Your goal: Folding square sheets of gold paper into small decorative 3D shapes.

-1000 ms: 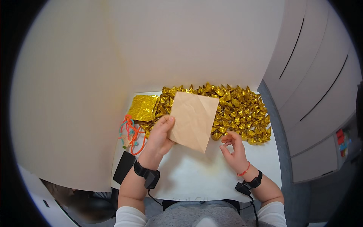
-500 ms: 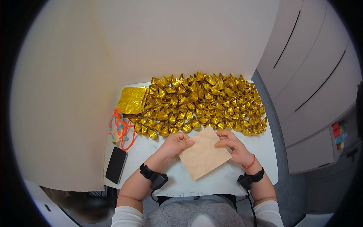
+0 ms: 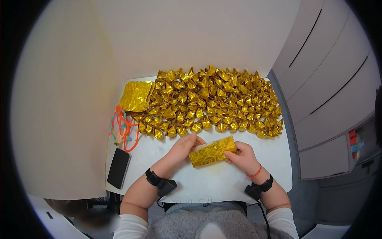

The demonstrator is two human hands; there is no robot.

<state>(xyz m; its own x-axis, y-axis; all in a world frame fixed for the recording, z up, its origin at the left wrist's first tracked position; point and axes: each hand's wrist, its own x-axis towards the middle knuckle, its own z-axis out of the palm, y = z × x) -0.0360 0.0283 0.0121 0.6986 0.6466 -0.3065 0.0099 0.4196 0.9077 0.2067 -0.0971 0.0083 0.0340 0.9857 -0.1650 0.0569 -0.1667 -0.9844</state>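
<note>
While the right hand (image 3: 242, 156) pinches the right end of a folded gold sheet (image 3: 212, 153), thumb flat on the shiny face and fingers tucked behind, the left hand (image 3: 184, 148) is up against the other end, its fingers reaching behind the upper edge; whether it truly grips there, I cannot tell, since the paper hides its thumb. The sheet is up in front of the body, over the near part of the white desk (image 3: 223, 185), doubled into a narrow band and tilted, right end higher, a paler strip peeking out along the top left. So this looks like the folding step, an early crease by my reading, and the next move calls for edges lined up and a thumb run firmly along the fold, with the far end kept from slipping. Just beyond the fingers, rows of pointed gold folded pieces (image 3: 207, 101) crowd the back of the desk, and at their left sits a flat stack of gold sheets (image 3: 136, 96). Nearer on that side there's a tangle of orange and teal cord (image 3: 128, 137), and just below it a black phone (image 3: 119, 168), well apart from the work.
</note>
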